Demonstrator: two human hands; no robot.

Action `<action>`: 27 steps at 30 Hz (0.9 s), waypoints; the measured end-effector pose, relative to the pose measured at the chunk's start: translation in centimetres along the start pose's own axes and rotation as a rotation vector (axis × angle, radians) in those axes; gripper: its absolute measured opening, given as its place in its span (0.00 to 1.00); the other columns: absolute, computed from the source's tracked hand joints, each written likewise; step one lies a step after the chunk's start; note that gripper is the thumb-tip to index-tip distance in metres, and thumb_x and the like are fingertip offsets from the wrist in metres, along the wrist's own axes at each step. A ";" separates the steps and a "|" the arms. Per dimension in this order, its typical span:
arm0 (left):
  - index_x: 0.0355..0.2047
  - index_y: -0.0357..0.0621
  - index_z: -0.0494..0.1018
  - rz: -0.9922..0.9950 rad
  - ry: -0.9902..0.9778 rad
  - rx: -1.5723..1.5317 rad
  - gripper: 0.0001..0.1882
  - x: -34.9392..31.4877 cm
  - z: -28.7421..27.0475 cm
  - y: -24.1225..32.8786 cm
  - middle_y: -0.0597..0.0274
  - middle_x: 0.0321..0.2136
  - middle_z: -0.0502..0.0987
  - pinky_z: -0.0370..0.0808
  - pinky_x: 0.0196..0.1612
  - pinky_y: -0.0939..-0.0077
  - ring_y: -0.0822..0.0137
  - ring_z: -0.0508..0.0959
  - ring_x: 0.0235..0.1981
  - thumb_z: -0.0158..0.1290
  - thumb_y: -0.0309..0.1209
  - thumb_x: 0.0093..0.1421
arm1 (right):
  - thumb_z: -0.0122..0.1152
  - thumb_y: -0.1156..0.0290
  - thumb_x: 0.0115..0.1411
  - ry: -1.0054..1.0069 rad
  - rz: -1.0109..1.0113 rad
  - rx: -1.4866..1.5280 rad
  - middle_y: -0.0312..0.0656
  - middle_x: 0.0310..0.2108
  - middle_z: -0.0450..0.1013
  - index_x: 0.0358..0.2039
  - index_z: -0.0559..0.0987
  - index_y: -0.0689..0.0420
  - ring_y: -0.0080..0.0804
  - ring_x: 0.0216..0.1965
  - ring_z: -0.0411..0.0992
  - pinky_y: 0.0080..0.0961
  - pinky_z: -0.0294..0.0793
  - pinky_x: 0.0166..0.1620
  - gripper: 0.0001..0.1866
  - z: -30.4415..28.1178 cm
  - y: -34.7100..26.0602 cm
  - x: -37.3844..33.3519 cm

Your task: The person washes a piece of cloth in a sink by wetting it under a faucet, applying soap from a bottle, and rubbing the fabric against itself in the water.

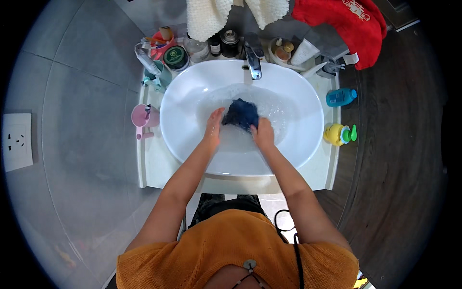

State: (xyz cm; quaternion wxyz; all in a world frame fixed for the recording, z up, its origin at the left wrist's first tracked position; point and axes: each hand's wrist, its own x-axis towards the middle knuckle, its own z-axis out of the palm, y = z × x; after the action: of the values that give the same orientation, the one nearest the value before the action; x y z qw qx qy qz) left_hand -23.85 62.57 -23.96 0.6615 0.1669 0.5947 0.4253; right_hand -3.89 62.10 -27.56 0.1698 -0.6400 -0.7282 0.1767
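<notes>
A dark blue cloth (242, 113) lies bunched in the water of the white washbasin (175, 123). My right hand (264, 132) pinches the cloth at its lower right edge, thumb and fingers closed on it. Beside the cloth's left edge is my left hand (214, 124), its fingers stretched out and wet. I see no cloth between those fingers. Ripples and splashes spread through the water around the cloth. Above it, the chrome faucet (252, 62) reaches over the basin's far side.
A pink cup (144, 116) stands left of the basin. Jars, including a green-lidded one (176, 58), line the back. At right are a blue bottle (341, 97) and a yellow pump bottle (336, 135). A red cloth (344, 26) and a cream towel (209, 17) hang behind.
</notes>
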 end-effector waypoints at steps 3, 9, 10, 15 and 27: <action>0.52 0.57 0.62 -0.029 0.016 -0.028 0.30 0.3 -0.9 -1.0 0.69 0.58 0.55 0.42 0.56 0.48 0.66 0.48 0.60 0.45 0.57 0.53 | 0.64 0.72 0.38 -0.189 -0.247 -0.045 0.48 0.38 0.66 0.37 0.70 0.58 0.47 0.41 0.64 0.37 0.65 0.44 0.23 -2.1 -0.1 0.2; 0.51 0.57 0.62 -0.299 -0.011 -0.299 0.27 0.0 0.7 -1.2 0.65 0.58 0.54 0.44 0.54 0.38 0.61 0.52 0.59 0.42 0.55 0.56 | 0.63 0.77 0.35 -0.011 0.230 0.049 0.49 0.39 0.65 0.38 0.69 0.56 0.48 0.42 0.64 0.38 0.65 0.44 0.25 -2.1 -2.5 2.1; 0.51 0.57 0.62 -0.327 -0.068 -0.342 0.26 -0.3 1.1 -0.9 0.63 0.57 0.56 0.47 0.53 0.38 0.59 0.55 0.58 0.41 0.54 0.56 | 0.61 0.79 0.35 0.005 0.110 0.143 0.49 0.39 0.65 0.38 0.68 0.57 0.48 0.42 0.64 0.37 0.65 0.44 0.25 -2.2 -3.4 2.1; 0.51 0.50 0.61 -0.366 -0.366 -0.872 0.25 2.1 -0.3 -2.8 0.55 0.43 0.70 0.72 0.42 0.65 0.57 0.74 0.38 0.40 0.50 0.59 | 0.56 0.83 0.35 -0.060 -0.340 0.640 0.48 0.37 0.65 0.40 0.68 0.55 0.47 0.42 0.64 0.35 0.66 0.44 0.26 -5.9 -11.0 0.1; 0.29 0.45 0.69 -0.166 -0.122 -0.795 0.11 -0.4 2.7 -1.7 0.63 0.27 0.71 0.72 0.31 0.73 0.69 0.73 0.28 0.40 0.37 0.60 | 0.60 0.68 0.47 0.126 -0.022 0.518 0.45 0.25 0.71 0.29 0.73 0.54 0.45 0.28 0.71 0.33 0.70 0.31 0.09 -3.0 -11.4 0.8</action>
State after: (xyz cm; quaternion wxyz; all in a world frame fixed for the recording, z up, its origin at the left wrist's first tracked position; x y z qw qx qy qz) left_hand -20.69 62.04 -24.25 0.7406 -0.1257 0.3551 0.5564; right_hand -12.52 61.72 -19.44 0.3748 -0.5772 -0.6536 0.3149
